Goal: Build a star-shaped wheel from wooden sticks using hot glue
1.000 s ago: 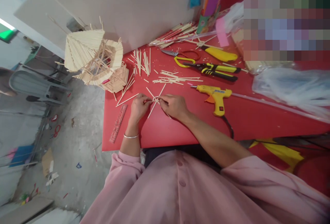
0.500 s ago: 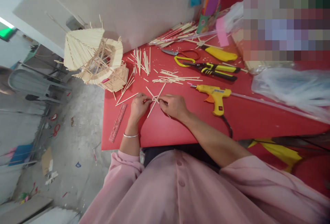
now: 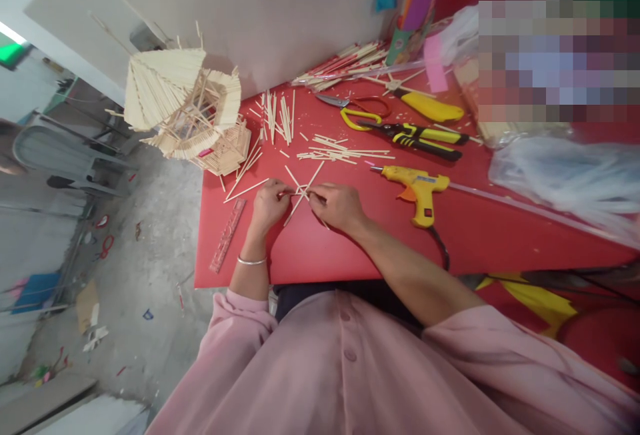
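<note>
On the flat red table (image 3: 320, 258), the pale wooden-stick model (image 3: 175, 91) with sloping roofs stands apparently largely assembled at ten o'clock. The left hand (image 3: 271, 205) and right hand (image 3: 341, 207) pinch a small star of crossed pale sticks (image 3: 299, 203) at the clock's centre; its middle seems partly framed, and loose thin pale sticks (image 3: 345, 153) at one o'clock lie unattached.

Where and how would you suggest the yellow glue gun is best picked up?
Probably by its handle, coming from the near right: the glue gun lies on its side, handle toward the near edge of the red table, metal nozzle pointing left, away from that approach. Mind the dark cord.
</note>
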Motion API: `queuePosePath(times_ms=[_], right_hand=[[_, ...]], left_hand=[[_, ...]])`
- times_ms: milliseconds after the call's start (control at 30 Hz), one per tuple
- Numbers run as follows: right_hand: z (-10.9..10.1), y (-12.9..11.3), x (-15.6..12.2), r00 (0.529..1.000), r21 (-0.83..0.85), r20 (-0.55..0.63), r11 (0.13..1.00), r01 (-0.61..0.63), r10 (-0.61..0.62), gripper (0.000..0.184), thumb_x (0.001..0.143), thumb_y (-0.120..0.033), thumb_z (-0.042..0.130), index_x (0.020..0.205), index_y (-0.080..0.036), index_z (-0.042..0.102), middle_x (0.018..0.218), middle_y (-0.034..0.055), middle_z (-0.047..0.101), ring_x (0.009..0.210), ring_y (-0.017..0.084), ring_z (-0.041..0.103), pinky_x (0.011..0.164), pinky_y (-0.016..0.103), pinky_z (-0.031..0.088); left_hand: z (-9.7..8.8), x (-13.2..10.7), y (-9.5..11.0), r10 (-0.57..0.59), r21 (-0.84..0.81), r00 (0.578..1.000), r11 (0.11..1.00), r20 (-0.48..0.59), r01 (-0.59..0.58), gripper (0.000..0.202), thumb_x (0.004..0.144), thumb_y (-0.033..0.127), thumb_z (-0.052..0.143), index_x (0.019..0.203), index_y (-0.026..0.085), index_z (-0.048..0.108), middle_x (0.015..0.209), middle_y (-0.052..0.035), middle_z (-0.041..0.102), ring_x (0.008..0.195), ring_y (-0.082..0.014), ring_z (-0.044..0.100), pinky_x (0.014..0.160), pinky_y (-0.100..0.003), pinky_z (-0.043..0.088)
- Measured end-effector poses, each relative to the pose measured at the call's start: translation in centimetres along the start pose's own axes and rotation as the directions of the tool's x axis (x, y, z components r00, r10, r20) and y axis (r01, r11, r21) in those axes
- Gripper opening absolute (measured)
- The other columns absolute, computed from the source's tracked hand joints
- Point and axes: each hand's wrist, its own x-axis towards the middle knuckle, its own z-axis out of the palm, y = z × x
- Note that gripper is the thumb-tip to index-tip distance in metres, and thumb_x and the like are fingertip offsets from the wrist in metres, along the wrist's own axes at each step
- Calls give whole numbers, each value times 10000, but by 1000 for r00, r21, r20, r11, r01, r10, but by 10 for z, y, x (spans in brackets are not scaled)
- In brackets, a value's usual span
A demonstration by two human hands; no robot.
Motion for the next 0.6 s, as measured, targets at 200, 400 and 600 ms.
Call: queuePosePath(times_ms=[200,400,600], right_hand=[[-3,0,-1,999,7,-35,1000,-8,8,329,934,-316,503,1070,-259,797,1001,41,799,888,188,712,769,284,475],[-5,7,3,987,15,-140,997,-82,83,369,924,-321,466,1074,-224,789,1013,68,796,870,205,713,781,307,494],[-7,10,4,981,-24,-167,994,-105,100,381,927,-318,464,1121,-216,775,1046,85,787,915,227,710,814,330,504]], left_hand=[[-1,2,-1,-133,23,987,991,-89,135,230,825,85,582,840,201,780,880,-47,698,826,-181,638,778,-287,487],[-8,4,-9,-289,85,915,942,-283,324,181,875,165,602,933,213,767,1020,-68,698,943,-219,645,807,-301,467],[-3,5,-5,-199,19,945,977,-260,211,143,860,196,605,751,203,697,840,-32,656,793,-177,602,736,-286,432]])
